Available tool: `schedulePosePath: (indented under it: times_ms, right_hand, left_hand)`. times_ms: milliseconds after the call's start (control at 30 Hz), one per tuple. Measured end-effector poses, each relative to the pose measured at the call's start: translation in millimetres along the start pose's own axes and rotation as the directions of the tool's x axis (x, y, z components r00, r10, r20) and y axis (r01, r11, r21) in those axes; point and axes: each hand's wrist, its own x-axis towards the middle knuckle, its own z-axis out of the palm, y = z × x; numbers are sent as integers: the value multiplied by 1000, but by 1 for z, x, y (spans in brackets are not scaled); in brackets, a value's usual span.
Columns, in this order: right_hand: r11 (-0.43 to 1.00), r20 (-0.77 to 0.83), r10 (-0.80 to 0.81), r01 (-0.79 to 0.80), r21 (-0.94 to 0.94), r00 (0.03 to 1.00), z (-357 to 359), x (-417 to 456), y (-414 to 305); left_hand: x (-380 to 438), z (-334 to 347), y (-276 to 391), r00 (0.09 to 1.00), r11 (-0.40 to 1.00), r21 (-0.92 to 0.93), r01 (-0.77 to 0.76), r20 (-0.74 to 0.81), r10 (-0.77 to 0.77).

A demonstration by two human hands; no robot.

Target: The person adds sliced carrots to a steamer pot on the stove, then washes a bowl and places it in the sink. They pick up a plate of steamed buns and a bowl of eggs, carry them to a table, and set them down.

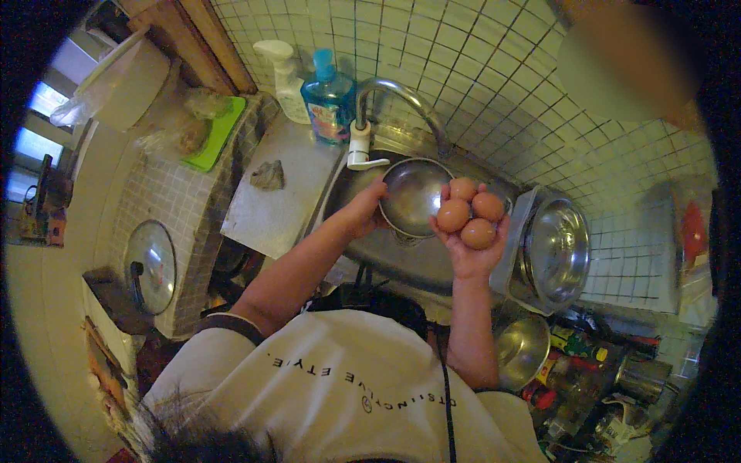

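Note:
Several brown eggs (478,233) rest together in my right hand (476,254), which is palm up with its fingers curled around them, over the right part of the metal sink (417,260). My left hand (369,208) grips the left rim of a round stainless steel bowl (414,199). The bowl is held over the sink, its inside facing up, close to the eggs. A curved chrome faucet (405,89) with a white lever handle (365,151) stands behind the bowl.
A blue soap bottle (330,110) and white spray bottle (288,87) stand by the tiled wall. A grey cloth (268,175) lies left of the sink. Further left are a green cutting board (223,139) and glass lid (156,267). Metal basins (560,254) sit at right, bottles (579,342) below.

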Motion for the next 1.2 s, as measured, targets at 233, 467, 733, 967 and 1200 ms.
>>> schedulePosePath:
  times_ms: [233,467,733,967,1200]
  right_hand:
    - [999,-39,-22,21,-28,999,8,-1,-2]
    - [931,-214,26,-102,-351,977,-12,19,-5]
    - [775,-460,-21,-276,-568,887,-27,32,-1]
    - [-215,-28,-323,-102,-971,946,-62,52,20]
    - [-733,350,-319,5,-681,881,-21,33,23]
  left_hand:
    - [7,-9,-7,999,997,70,-37,29,35]
    - [26,-12,-24,996,982,167,-89,21,86]
    - [1,16,-11,993,974,216,-76,-73,94]
    - [5,21,-29,987,989,83,-119,-94,127]
    - [-1,23,-15,993,999,-16,-51,-108,49]
